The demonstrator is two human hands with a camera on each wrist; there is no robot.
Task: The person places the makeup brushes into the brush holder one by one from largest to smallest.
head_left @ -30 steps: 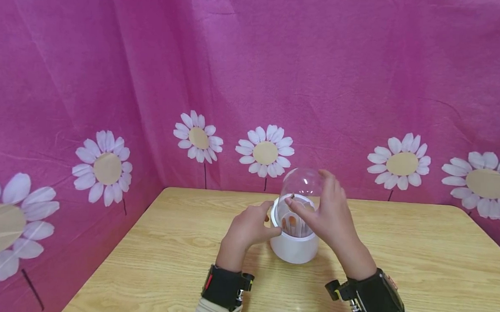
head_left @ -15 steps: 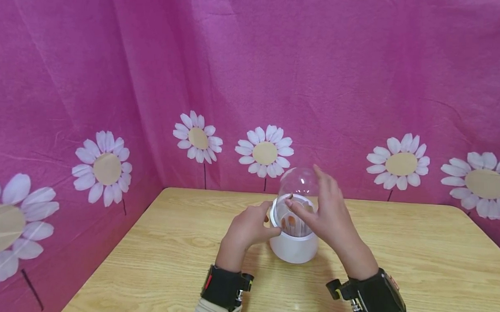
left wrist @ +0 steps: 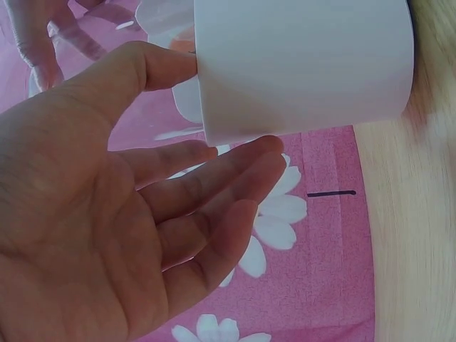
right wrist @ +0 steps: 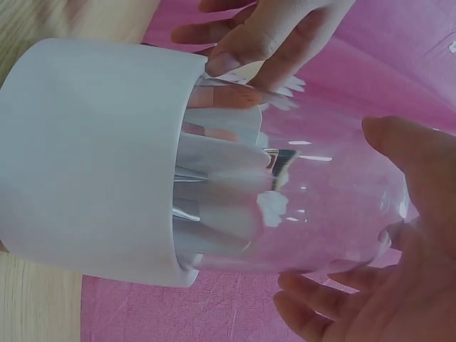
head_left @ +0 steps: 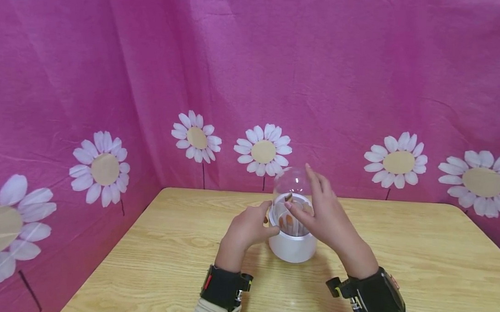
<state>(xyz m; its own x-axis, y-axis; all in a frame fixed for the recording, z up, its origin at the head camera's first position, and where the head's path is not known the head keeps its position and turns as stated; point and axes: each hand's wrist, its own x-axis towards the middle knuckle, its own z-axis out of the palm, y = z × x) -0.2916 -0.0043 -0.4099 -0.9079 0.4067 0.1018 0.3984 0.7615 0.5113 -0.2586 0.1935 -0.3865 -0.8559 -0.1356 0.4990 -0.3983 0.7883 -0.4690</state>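
Note:
A white round makeup brush holder (head_left: 292, 250) stands on the table, topped by a clear dome lid (head_left: 289, 178). My left hand (head_left: 247, 225) holds the holder at its upper rim from the left; in the left wrist view its thumb (left wrist: 171, 70) lies on the rim and the fingers reach along the other side. My right hand (head_left: 326, 216) grips the dome from the right, thumb in front and fingers towards the top. Through the clear plastic show several makeup brushes, one with an orange-brown head (head_left: 289, 220) and one with a dark tip (right wrist: 283, 165), between pale scalloped dividers (right wrist: 221, 160).
The light wood table (head_left: 167, 263) reaches back to a pink cloth (head_left: 339, 76) with white daisies, which hangs behind and along the left. Each wrist wears a black strap (head_left: 224, 287) with a small camera.
My right hand's fingers and the top of the dome have shifted a little to the left. My left hand and the white holder have stayed almost in place.

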